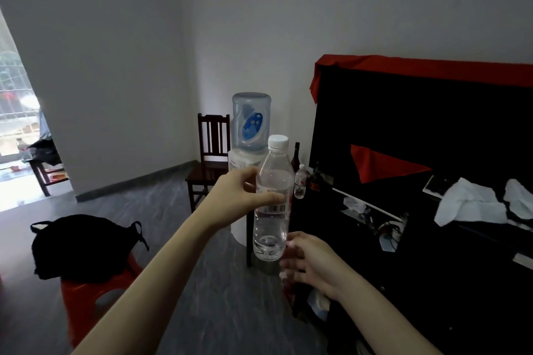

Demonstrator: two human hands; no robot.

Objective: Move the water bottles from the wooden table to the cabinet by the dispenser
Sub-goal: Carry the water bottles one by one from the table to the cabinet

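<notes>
the right hand [310, 264] is nearest, low in the view, fingers loosely curled and parted, holding nothing; its fingertips sit just beside the base of the bottle [272, 204], and whether they touch it is hard to tell. the left hand [236, 196] reaches in from the lower left and grips the bottle at its label, thumb across the front and fingers wrapped behind. the bottle is clear, capped white, upright and held in the air, in front of the dispenser [248, 153] with its blue jug on top. a second small bottle [300, 181] stands just right of the dispenser, beside a dark glass bottle [296, 157], on what seems to be a dark cabinet [432, 282] whose edges are lost in shadow. white cloths [473, 200] lie farther right on it. a wooden chair [212, 153] stands left of the dispenser. a black bag [83, 245] rests on a red stool [86, 300] at lower left.
</notes>
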